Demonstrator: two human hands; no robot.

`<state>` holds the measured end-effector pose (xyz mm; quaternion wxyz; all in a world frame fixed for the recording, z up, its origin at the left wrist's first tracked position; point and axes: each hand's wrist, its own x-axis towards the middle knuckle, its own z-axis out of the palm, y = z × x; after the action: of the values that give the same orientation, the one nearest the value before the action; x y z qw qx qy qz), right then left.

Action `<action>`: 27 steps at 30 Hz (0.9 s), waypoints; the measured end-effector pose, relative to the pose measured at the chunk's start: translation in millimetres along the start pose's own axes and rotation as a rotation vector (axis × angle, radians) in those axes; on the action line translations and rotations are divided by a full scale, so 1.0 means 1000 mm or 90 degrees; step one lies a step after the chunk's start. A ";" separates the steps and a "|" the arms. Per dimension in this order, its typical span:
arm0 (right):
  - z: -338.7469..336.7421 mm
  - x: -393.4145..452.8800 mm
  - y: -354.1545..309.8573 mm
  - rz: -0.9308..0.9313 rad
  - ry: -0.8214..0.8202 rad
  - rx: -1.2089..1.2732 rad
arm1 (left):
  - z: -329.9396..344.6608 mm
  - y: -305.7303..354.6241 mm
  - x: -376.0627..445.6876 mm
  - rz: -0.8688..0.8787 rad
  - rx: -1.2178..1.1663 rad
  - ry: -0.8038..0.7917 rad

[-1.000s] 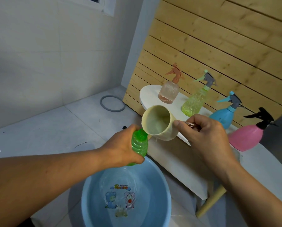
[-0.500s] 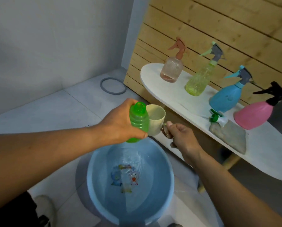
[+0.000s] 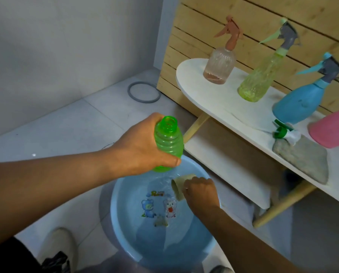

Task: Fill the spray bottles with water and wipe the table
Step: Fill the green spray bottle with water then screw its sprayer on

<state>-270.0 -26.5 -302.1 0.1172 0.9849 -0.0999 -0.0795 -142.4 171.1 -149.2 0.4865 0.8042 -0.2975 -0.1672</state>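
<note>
Over the blue basin (image 3: 125, 241) on the floor, the person's left hand (image 3: 143, 150) is wrapped around the green bottle (image 3: 168, 142), which has no sprayer on it; its long axis runs close to upright, tipped a little, with the open mouth pointing up and slightly away from the person. The right hand (image 3: 201, 192) is curled around the cream cup (image 3: 181, 186), which lies on its side at the water, its mouth facing left, apparently scooping. Judging by this, filling is under way and not finished: how much water the green bottle holds cannot be told. Its green sprayer head (image 3: 280, 131) lies on the white table (image 3: 192, 75) against a grey cloth (image 3: 302, 156), so capping is still ahead, and the wiping looks not yet begun. Four capped bottles stand on the table: a clear one with a brown trigger (image 3: 219, 66), a yellow-green one (image 3: 259, 81), a blue one (image 3: 300, 103) and a pink one (image 3: 334, 129); their fill levels are hard to read
</note>
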 end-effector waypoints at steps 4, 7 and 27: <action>-0.009 -0.007 -0.005 -0.121 0.017 -0.149 | -0.004 0.001 0.001 -0.010 0.003 0.005; -0.019 -0.017 -0.002 -0.183 0.034 -0.226 | -0.005 0.002 -0.001 -0.014 0.001 0.010; -0.208 0.006 0.107 0.193 0.200 0.882 | 0.008 0.017 -0.018 0.027 -0.042 -0.026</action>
<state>-246.1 -85.0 -76.3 -0.5109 0.8082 -0.2445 0.1613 -166.5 171.4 -138.7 0.5101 0.7777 -0.3187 -0.1826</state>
